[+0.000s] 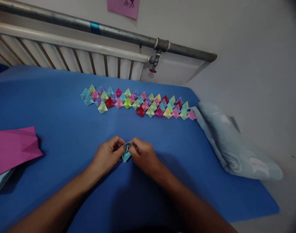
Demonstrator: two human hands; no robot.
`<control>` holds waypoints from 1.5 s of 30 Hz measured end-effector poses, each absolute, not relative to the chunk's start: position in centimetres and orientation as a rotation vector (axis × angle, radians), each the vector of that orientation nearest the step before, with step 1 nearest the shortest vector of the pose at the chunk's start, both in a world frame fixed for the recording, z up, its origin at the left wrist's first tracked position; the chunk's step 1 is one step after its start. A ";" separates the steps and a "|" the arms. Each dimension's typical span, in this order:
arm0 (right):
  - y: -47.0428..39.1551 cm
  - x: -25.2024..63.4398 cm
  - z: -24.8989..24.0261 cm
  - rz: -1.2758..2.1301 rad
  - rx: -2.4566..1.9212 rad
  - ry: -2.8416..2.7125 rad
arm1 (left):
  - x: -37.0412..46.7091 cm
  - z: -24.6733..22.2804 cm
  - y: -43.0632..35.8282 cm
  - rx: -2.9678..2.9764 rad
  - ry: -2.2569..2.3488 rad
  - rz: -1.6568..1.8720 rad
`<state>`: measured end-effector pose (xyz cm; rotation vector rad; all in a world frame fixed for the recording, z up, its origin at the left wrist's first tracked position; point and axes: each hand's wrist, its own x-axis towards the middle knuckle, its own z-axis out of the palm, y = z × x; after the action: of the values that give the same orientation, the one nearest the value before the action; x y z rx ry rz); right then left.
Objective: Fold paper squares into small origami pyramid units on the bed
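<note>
Between my two hands is a small piece of light-blue folded paper (126, 155), held a little above the blue tabletop. My left hand (109, 151) pinches its left side with thumb and fingers. On the opposite side, my right hand (144, 153) grips it with bent fingers and thumb. Part of the paper is covered by the fingertips. Beyond the hands lie several folded paper pieces (127, 103) in pink, green, purple, blue, yellow and red, set side by side in uneven rows.
Creased magenta paper (14, 149) lies at the left over a pale-blue sheet (2, 181). A folded grey-green cloth (225, 139) rests along the right edge of the blue tabletop (65, 106). Behind are a white radiator (85, 61), a metal pipe (123, 35) and a red-handled valve (153, 71).
</note>
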<state>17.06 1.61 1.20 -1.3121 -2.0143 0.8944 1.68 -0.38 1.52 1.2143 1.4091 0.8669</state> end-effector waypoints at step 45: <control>2.8 18.4 1.2 1.059 -1.388 -1.981 | -0.7 1.6 0.7 1.428 1.513 0.625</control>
<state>18.44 2.80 1.23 -1.3877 -1.9813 1.0587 -0.72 0.68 1.63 1.4279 1.5130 0.6246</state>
